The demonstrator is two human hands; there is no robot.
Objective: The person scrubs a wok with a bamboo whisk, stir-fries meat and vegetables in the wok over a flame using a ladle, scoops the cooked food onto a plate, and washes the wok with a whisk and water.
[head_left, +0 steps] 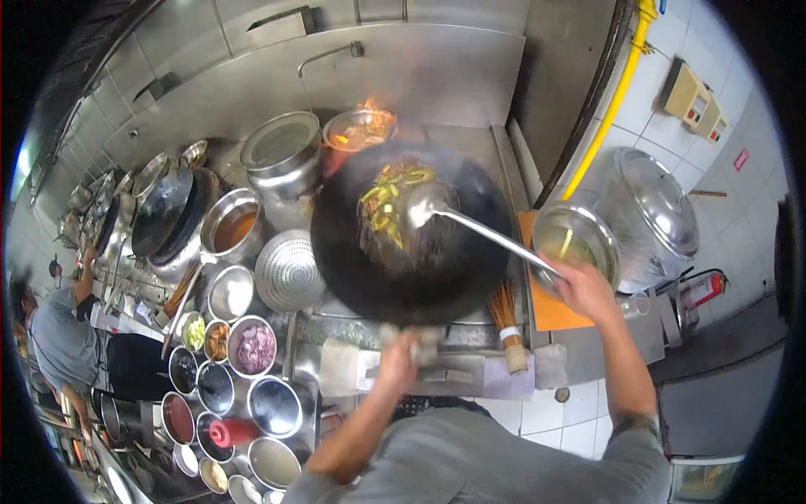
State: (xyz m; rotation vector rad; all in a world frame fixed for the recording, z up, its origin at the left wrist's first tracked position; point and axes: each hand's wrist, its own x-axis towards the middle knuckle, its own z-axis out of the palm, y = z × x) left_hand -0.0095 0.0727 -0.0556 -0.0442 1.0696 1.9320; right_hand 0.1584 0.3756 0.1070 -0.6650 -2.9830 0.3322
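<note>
A large black wok (457,277) sits in front of me over the stove, tilted and slightly blurred. Green vegetable pieces (382,210) with darker bits lie in its far left part. My right hand (588,290) is closed round the end of a long metal ladle (495,238), whose bowl rests among the food. At the wok's near rim, my left hand (398,359) is closed on a pale cloth (424,344) against the edge. Motion blurs the left fingers, and the exact grip under the cloth is hidden.
Flames rise from a pan (361,134) behind the wok. A perforated strainer (290,270) and several ingredient bowls (252,346) stand left. A bamboo brush (508,328) lies near right, by a metal pot (579,235). Another person (71,332) works far left.
</note>
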